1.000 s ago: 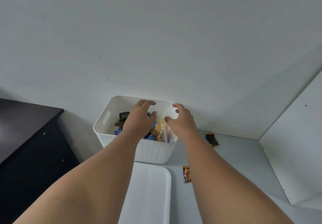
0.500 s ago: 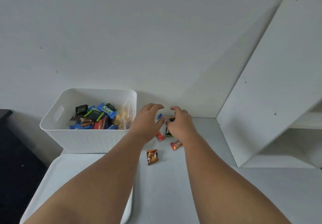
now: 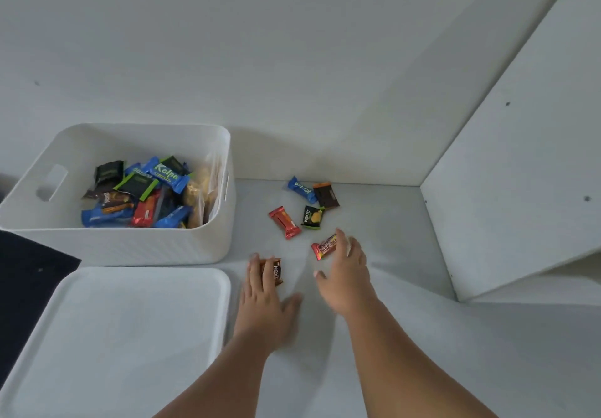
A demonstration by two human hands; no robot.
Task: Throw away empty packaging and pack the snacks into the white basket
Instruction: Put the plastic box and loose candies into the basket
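The white basket [image 3: 211, 242] stands at the left against the wall, holding several wrapped snacks and a clear bag. Several snacks lie loose on the table to its right: a blue bar [image 3: 300, 189], a black-and-orange packet [image 3: 327, 194], a black-and-green packet [image 3: 311, 217] and a red bar [image 3: 284, 222]. My left hand [image 3: 265, 303] lies flat with straight fingers on a brown snack [image 3: 276, 271]. My right hand [image 3: 346, 274] reaches with spread fingers over the near end of a red Beng-beng bar [image 3: 325, 246], touching it.
A white lid [image 3: 123, 336] lies flat in front of the basket. A white shelf panel [image 3: 520, 173] rises at the right. A dark surface [image 3: 29, 271] shows at the left edge. The wall is right behind the snacks.
Both hands left the basket and moved right and nearer, down onto the loose snacks. The view swung right and down, so the basket now sits further left.
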